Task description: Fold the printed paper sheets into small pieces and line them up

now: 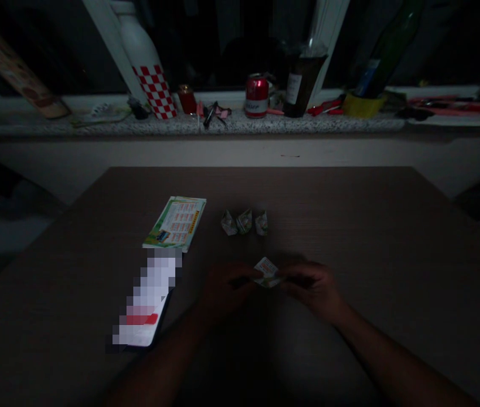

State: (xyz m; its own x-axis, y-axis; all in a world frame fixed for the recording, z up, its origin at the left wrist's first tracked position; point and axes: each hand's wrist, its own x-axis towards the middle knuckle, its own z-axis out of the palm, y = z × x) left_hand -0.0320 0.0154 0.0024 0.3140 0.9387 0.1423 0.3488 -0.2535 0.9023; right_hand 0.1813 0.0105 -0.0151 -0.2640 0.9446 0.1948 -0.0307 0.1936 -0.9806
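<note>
Between my hands is a small piece of printed paper [267, 267], folded along its near side and with a pointed top corner. My left hand [226, 291] pinches its left edge between thumb and fingers. On the right edge, my right hand [314, 288] pinches it the same way. Just beyond, three small folded paper shapes stand in a row: a left one [228, 223], a middle one [244, 221] and a right one [261, 223]. Dim light hides the finer folds and parts of my fingers.
A stack of printed cards [176, 223] lies left on the brown table [350, 209], above a lit phone [144, 333] whose screen is pixelated. Along the windowsill [218, 121] stand a checkered bottle [152, 79], a red can [257, 96], a dark cup [301, 85] and a green bottle [392, 51].
</note>
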